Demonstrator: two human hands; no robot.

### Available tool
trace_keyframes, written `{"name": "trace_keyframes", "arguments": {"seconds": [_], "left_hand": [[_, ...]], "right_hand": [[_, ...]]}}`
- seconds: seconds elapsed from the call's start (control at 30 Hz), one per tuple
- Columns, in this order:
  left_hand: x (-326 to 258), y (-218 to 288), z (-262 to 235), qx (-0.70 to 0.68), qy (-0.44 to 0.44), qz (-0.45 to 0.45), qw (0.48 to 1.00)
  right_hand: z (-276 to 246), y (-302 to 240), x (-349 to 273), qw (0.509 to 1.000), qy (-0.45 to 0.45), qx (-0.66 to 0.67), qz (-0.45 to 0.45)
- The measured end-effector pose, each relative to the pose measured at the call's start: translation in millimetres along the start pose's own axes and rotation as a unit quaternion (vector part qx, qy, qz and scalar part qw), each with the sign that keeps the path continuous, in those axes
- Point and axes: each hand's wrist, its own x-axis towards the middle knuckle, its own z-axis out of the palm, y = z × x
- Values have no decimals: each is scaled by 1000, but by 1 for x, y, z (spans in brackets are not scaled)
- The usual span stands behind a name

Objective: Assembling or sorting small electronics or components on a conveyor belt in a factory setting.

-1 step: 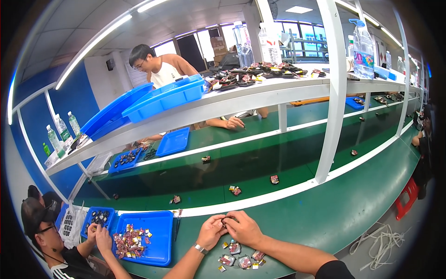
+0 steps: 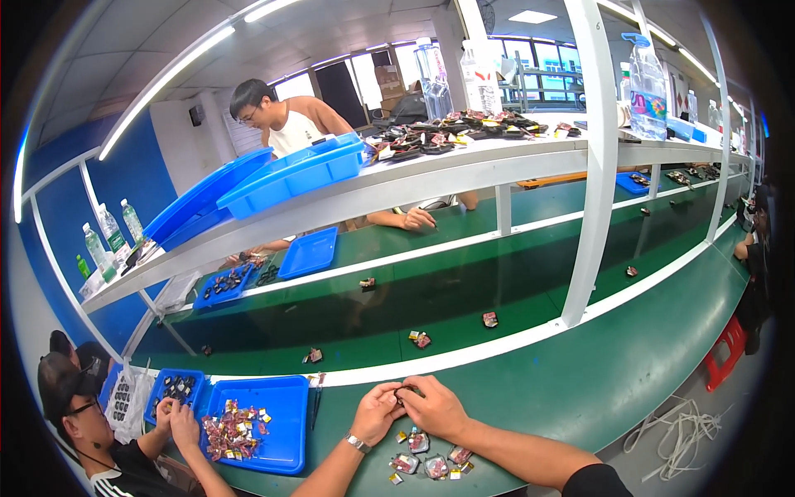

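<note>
My left hand (image 2: 375,414), with a metal-banded watch on its wrist, and my right hand (image 2: 434,409) meet over the green work surface. Both are closed, fingertips pinching a small dark part (image 2: 400,397) that the fingers mostly hide; its kind cannot be made out. Just below the hands, between my forearms, lies a loose group of small electronic assemblies (image 2: 436,467) with silvery cells, reddish pieces and yellow-and-white tabs. To the left of my forearm stands a blue tray (image 2: 286,422) with a heap of similar reddish pieces and tabs (image 2: 234,431).
A co-worker (image 2: 91,422) handles something beside a smaller blue tray (image 2: 195,378) of black parts. Beyond the white rail, a dark green belt (image 2: 447,323) carries scattered assemblies. A white post (image 2: 584,207) supports the shelf (image 2: 497,163) above. Another person works across the line.
</note>
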Motion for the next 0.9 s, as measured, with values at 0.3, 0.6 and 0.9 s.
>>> {"name": "trace_keyframes", "arguments": {"seconds": [0.3,0.6,0.9], "left_hand": [[-1,0,4,14,1,10,1000],[-3,3,13,56,34,1,998],[1,-7,2,67,19,46,997]], "right_hand": [[-4,11,2,998,-48,35,-13],[-10,13,6,996,-78,23,-21],[-11,24,7,992,-117,36,-29]]}}
